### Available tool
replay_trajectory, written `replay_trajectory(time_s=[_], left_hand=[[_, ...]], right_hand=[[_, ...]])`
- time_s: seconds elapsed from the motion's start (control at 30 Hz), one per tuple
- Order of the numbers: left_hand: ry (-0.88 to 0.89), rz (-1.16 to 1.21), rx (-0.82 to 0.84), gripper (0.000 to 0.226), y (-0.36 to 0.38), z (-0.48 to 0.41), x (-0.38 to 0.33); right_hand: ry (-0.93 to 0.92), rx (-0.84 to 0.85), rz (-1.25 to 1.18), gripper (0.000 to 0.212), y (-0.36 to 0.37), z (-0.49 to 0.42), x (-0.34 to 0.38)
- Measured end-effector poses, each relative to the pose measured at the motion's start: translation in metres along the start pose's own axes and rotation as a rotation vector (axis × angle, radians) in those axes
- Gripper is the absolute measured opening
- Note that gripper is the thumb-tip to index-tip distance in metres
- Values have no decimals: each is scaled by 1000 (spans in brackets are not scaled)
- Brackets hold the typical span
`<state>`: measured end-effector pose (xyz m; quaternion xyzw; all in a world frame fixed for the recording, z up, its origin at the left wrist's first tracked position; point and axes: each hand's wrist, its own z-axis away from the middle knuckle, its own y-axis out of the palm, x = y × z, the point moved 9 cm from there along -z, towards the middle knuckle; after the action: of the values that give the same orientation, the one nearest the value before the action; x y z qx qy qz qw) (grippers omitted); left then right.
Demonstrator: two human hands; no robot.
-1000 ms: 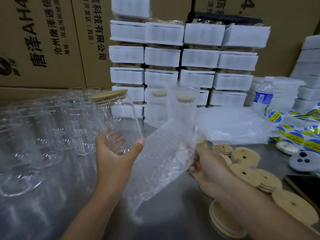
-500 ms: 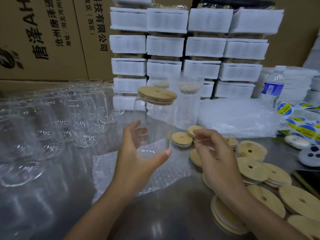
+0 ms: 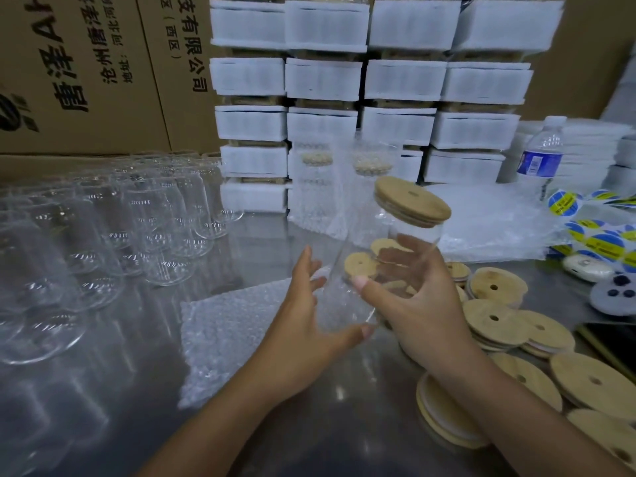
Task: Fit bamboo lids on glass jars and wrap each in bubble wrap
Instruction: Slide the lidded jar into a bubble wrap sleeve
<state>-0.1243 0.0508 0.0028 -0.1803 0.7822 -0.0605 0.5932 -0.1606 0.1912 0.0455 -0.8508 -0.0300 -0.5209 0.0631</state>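
Observation:
A clear glass jar [image 3: 344, 304] with a bamboo lid [image 3: 411, 203] on it hangs above the table, tilted with its top to the right. My right hand [image 3: 423, 304] grips its middle, thumb in front and fingers behind the glass. My left hand [image 3: 303, 335] is at the jar's base with straight, spread fingers beside it and the thumb under the bottom. A sheet of bubble wrap [image 3: 227, 332] lies flat on the steel table below and left of the jar.
Several empty glass jars [image 3: 103, 228] crowd the left. Loose bamboo lids [image 3: 495, 325] lie in stacks at the right. Two wrapped jars [image 3: 316, 187], white foam boxes [image 3: 323, 80], a bubble wrap pile [image 3: 488, 228], a water bottle [image 3: 540, 156] and stickers [image 3: 605, 239] stand behind.
My right hand let the bubble wrap sheet drop to the table, then took hold of the jar. The jar moved right and tilted; my left hand's grip loosened to its base.

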Motion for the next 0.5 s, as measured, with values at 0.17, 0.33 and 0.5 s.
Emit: replay_trajectory(time_s=[0.17, 0.33, 0.5], left_hand=[[-73, -336, -115, 25, -23, -3, 14], [-109, -546, -82, 10, -28, 1, 14], [-150, -623, -72, 21, -31, 0, 16]], right_hand=[[13, -183, -38, 64, -27, -7, -2], [29, -220, 35, 68, -34, -9, -7], [24, -220, -11, 66, -34, -8, -6]])
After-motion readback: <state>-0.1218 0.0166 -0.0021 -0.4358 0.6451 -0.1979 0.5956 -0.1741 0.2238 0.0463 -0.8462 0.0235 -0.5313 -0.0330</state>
